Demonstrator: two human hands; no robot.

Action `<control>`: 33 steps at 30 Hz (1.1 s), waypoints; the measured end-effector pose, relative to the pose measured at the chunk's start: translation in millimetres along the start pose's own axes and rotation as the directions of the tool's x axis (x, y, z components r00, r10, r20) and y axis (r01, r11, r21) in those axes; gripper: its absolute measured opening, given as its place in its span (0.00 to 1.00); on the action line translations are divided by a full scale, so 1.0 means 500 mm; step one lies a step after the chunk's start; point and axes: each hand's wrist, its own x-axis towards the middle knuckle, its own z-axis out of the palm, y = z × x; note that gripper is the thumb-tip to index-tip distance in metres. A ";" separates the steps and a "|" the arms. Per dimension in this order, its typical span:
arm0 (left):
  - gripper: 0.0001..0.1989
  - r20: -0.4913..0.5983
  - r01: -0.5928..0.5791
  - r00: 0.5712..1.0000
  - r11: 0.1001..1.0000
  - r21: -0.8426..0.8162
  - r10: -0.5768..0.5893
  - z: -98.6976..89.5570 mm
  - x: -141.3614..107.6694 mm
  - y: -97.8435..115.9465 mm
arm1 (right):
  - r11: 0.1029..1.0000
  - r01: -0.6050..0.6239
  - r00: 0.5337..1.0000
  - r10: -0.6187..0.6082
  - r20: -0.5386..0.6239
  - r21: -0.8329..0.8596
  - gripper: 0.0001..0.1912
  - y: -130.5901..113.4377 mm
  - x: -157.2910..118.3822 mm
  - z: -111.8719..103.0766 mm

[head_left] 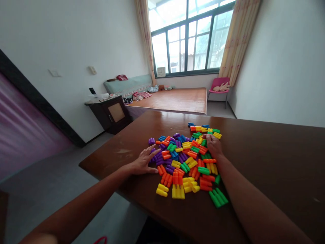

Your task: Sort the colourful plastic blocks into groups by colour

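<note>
1. Left hand (142, 161): fingers spread wide at the left edge of the plastic building-block pile (191, 162).
2. Right hand (214, 145): bent at the pile's far right; whether gripping, cannot tell.
3. Likely step: working the pile's edges; picking would call for a narrow pinch.

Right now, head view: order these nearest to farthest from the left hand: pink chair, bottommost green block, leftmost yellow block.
1. Leftmost yellow block, pile's near-left edge.
2. Bottommost green block, pile's near-right edge.
3. Pink chair, right of the bed.
</note>
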 end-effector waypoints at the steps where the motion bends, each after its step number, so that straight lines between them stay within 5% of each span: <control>1: 0.46 -0.021 -0.011 1.000 1.000 -0.001 0.011 0.010 0.032 0.005 | 1.000 -0.006 1.000 0.006 -0.004 0.021 0.23 0.004 0.002 0.000; 7: 0.32 -0.236 0.015 0.971 0.999 -0.045 -0.025 0.018 0.206 0.044 | 0.984 -0.022 0.999 0.029 -0.036 0.179 0.23 0.018 0.015 0.002; 9: 0.27 -0.344 0.021 0.938 0.997 -0.072 -0.045 -0.004 0.219 0.075 | 0.962 -0.065 0.996 0.081 -0.047 0.267 0.23 0.020 0.018 0.001; 11: 0.26 -0.368 -0.099 0.927 0.993 -0.070 0.067 -0.029 0.196 0.113 | 0.932 -0.113 0.989 0.137 -0.047 0.344 0.22 0.021 0.022 0.000; 14: 0.26 -0.189 -0.381 0.910 0.924 -0.028 0.369 -0.054 0.112 0.175 | 0.901 -0.148 0.983 0.178 -0.037 0.407 0.21 0.021 0.024 -0.001; 18: 0.29 0.098 -0.552 0.827 0.833 -0.038 0.553 -0.042 0.004 0.244 | 0.902 -0.125 0.987 0.154 -0.039 0.413 0.19 0.023 0.024 -0.001; 21: 0.30 0.165 -0.618 0.769 0.785 -0.055 0.617 -0.010 -0.012 0.264 | 0.904 -0.118 0.989 0.146 -0.037 0.412 0.18 0.024 0.023 -0.002; 23: 0.27 0.154 -0.619 0.773 0.785 -0.026 0.615 0.013 0.014 0.259 | 0.897 -0.130 0.988 0.153 -0.021 0.422 0.17 0.024 0.022 -0.004; 27: 0.20 0.021 -0.562 0.827 0.822 0.095 0.562 0.036 0.110 0.226 | 0.839 -0.154 0.984 0.176 0.008 0.521 0.15 0.022 0.023 -0.010; 30: 0.15 -0.199 -0.429 0.867 0.888 0.166 0.456 0.032 0.176 0.214 | 0.789 -0.172 0.978 0.209 0.005 0.589 0.15 0.024 0.026 -0.014; 33: 0.15 -0.428 -0.325 0.825 0.929 0.177 0.370 0.031 0.194 0.247 | 0.740 -0.180 0.969 0.248 -0.013 0.648 0.14 0.027 0.031 -0.016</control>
